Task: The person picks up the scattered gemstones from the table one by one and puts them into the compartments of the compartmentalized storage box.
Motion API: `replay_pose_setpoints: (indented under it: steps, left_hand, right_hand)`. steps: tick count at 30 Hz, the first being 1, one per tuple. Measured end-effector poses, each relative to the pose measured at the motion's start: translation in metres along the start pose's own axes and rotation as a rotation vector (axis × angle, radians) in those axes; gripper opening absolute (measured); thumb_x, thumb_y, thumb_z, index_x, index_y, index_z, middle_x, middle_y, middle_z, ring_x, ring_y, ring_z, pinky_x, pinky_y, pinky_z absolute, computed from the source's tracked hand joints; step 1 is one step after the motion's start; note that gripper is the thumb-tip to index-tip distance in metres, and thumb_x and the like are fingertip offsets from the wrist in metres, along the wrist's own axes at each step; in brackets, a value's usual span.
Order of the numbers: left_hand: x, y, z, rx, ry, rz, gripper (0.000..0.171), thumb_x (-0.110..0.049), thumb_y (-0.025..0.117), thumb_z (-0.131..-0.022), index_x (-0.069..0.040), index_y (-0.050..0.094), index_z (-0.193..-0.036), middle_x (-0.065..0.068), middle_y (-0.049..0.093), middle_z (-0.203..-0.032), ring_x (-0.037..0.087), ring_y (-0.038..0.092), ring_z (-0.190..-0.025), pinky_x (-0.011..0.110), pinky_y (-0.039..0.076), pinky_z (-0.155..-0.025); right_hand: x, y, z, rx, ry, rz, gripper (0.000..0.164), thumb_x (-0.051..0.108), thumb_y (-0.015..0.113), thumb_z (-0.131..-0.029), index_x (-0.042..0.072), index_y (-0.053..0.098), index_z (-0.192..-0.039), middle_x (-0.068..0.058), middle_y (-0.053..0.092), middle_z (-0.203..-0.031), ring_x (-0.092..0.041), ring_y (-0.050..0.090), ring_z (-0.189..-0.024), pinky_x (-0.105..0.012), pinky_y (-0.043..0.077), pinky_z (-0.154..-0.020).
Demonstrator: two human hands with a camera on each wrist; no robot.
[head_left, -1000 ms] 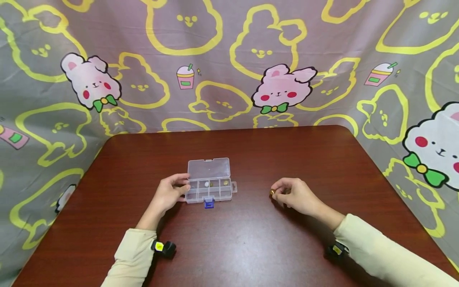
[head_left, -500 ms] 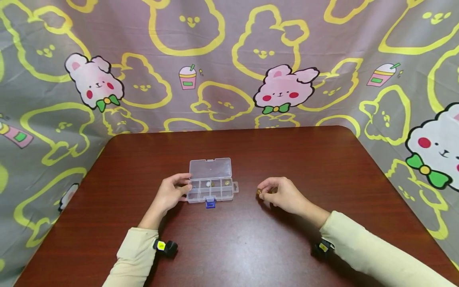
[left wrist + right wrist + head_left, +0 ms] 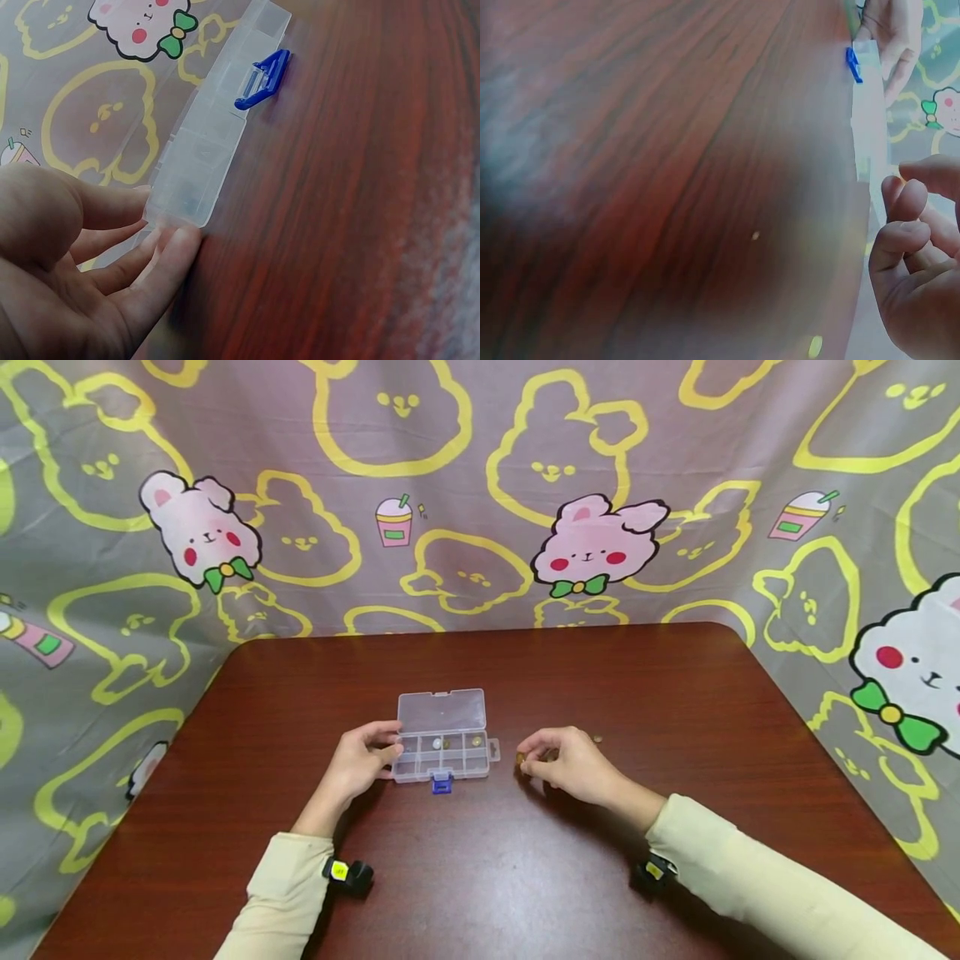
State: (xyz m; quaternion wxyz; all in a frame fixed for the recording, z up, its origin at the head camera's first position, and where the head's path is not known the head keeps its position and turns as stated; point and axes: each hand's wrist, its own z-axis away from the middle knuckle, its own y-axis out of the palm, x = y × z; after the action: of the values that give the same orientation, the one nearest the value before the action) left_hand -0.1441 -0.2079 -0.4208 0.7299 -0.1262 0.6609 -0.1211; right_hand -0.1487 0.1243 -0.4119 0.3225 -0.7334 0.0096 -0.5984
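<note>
A clear plastic compartment box [image 3: 420, 767] lies on the table with its lid [image 3: 442, 712] laid back and a blue latch [image 3: 442, 783] at its front. My left hand [image 3: 362, 760] holds its left end, thumb on the rim. In the left wrist view, fingers [image 3: 176, 255] touch the end wall. Right of the box, my right hand [image 3: 576, 768] pinches a small shiny amber-brown piece [image 3: 521, 763], mostly covered by the fingertips. A white piece [image 3: 437, 744], a brownish piece [image 3: 447, 745] and a gold piece [image 3: 477, 741] sit in back-row compartments.
A small yellowish piece [image 3: 597, 739] lies on the table beyond my right hand. The right wrist view has a yellow piece [image 3: 815, 346] and a tiny pale speck [image 3: 755, 235]. A patterned curtain [image 3: 465, 485] stands behind the dark wooden table [image 3: 480, 877].
My right hand has moved left towards the box with the amber-brown piece, uncovering a small yellowish piece on the table. The left hand has kept its hold on the box.
</note>
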Motion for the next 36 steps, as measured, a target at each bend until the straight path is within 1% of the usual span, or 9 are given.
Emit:
replay_pose_setpoints:
  steps: [10,14,17,23,28,33,36]
  left_hand:
    - [0.0,0.0,-0.004,-0.002,0.017,0.006,0.038,0.005,0.065,-0.093,0.006,0.061,-0.131,0.026,0.063,-0.114,0.015,0.064,-0.074,0.031,0.06,-0.058]
    - [0.0,0.001,-0.003,0.003,0.013,0.007,0.038,0.005,0.065,-0.094,0.007,0.06,-0.131,0.027,0.063,-0.115,0.016,0.063,-0.076,0.032,0.061,-0.059]
    - [0.0,0.002,-0.002,0.003,-0.004,0.007,0.038,0.005,0.065,-0.094,0.006,0.06,-0.131,0.027,0.063,-0.115,0.017,0.063,-0.077,0.032,0.061,-0.059]
    - [-0.001,0.001,0.001,0.004,-0.01,0.012,0.037,0.006,0.064,-0.094,0.007,0.06,-0.131,0.028,0.062,-0.116,0.018,0.064,-0.077,0.033,0.061,-0.059]
    - [-0.002,0.0,0.002,0.007,-0.001,0.022,0.038,0.005,0.065,-0.094,0.007,0.059,-0.131,0.029,0.062,-0.116,0.02,0.065,-0.077,0.037,0.061,-0.06]
    - [-0.004,0.0,0.003,0.002,-0.003,0.023,0.039,0.005,0.065,-0.093,0.007,0.059,-0.132,0.028,0.062,-0.117,0.019,0.064,-0.078,0.036,0.061,-0.06]
    - [-0.004,0.0,0.003,0.003,-0.006,0.017,0.039,0.005,0.065,-0.093,0.006,0.059,-0.132,0.027,0.062,-0.116,0.017,0.064,-0.076,0.034,0.061,-0.059]
  right_hand:
    - [0.011,0.011,-0.012,0.012,-0.023,-0.002,0.015,0.0,0.074,-0.086,0.002,0.074,-0.101,-0.001,0.07,-0.079,-0.014,0.057,-0.052,-0.026,0.051,-0.047]
    - [0.017,0.015,-0.017,0.019,-0.028,-0.007,0.015,0.0,0.074,-0.085,0.002,0.074,-0.1,0.0,0.07,-0.079,-0.016,0.058,-0.054,-0.027,0.052,-0.048]
    - [0.02,0.018,-0.021,0.021,-0.039,0.001,0.015,0.001,0.075,-0.085,0.003,0.074,-0.1,0.0,0.07,-0.079,-0.016,0.058,-0.054,-0.027,0.052,-0.048]
    - [0.025,0.025,-0.029,0.023,-0.07,0.04,0.013,0.003,0.076,-0.085,0.005,0.075,-0.097,0.003,0.07,-0.078,-0.01,0.058,-0.054,-0.025,0.052,-0.05]
    - [0.031,0.031,-0.036,0.029,-0.1,0.054,0.011,0.003,0.075,-0.084,0.004,0.075,-0.095,0.003,0.07,-0.078,-0.007,0.058,-0.057,-0.023,0.051,-0.052]
    - [0.038,0.038,-0.043,0.032,-0.12,0.065,0.012,0.002,0.076,-0.083,0.003,0.075,-0.095,0.001,0.071,-0.079,-0.012,0.062,-0.064,-0.021,0.05,-0.057]
    - [0.04,0.043,-0.046,0.036,-0.128,0.076,0.012,0.002,0.077,-0.082,0.002,0.075,-0.094,0.0,0.071,-0.078,-0.015,0.063,-0.064,-0.021,0.05,-0.057]
